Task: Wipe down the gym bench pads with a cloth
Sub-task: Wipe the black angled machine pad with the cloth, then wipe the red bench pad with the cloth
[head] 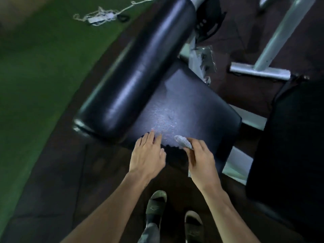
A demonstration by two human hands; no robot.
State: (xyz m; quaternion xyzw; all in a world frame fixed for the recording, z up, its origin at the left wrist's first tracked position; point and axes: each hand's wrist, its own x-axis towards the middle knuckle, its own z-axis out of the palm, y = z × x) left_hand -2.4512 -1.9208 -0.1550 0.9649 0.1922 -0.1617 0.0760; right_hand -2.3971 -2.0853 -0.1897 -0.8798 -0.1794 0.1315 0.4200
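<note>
A black gym bench fills the middle of the head view: a flat seat pad (196,106) with a worn, speckled patch, and a long rounded back pad (143,65) slanting up to the left of it. My left hand (149,155) lies with straight fingers on the seat pad's near edge. Beside it, my right hand (201,160) grips a bunched grey cloth (182,142), whose end pokes out onto the pad near the worn patch.
Green turf (43,76) lies to the left with a tangle of white cord (100,16) on it. White metal frame tubes (259,71) stand at the right rear. Another black pad (289,146) sits at the right. My sandalled feet (156,207) stand on dark floor below.
</note>
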